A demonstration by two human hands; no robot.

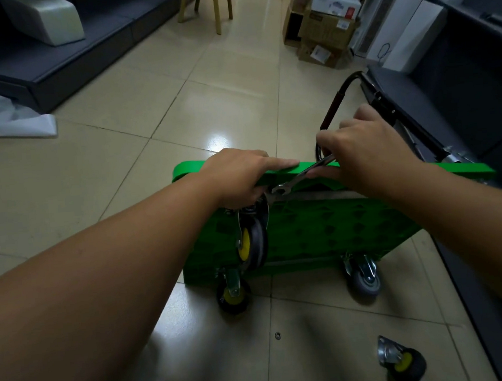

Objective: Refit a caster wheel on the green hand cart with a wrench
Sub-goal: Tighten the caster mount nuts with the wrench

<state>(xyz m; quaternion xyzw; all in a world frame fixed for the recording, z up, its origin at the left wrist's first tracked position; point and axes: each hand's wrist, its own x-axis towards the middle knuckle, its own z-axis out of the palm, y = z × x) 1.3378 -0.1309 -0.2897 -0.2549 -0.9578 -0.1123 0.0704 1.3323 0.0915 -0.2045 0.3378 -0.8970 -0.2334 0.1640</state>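
The green hand cart (322, 229) stands on its long edge with its underside facing me. A black caster wheel with a yellow hub (252, 244) sits against the underside near the top left corner. My left hand (239, 176) grips the cart's top edge just above that caster, index finger lying straight along the edge. My right hand (358, 152) grips the shaft of a silver wrench (299, 177), whose ring end lies at the caster's mounting plate. Another yellow-hub caster (232, 294) and a grey caster (363, 277) are mounted at the bottom edge.
A loose black caster with a yellow hub (403, 361) lies on the tiled floor at lower right, and a small washer (277, 335) lies nearer me. The cart's black folding handle (336, 105) points away. Cardboard boxes (324, 28) stand behind; dark shelving (459, 68) runs along the right.
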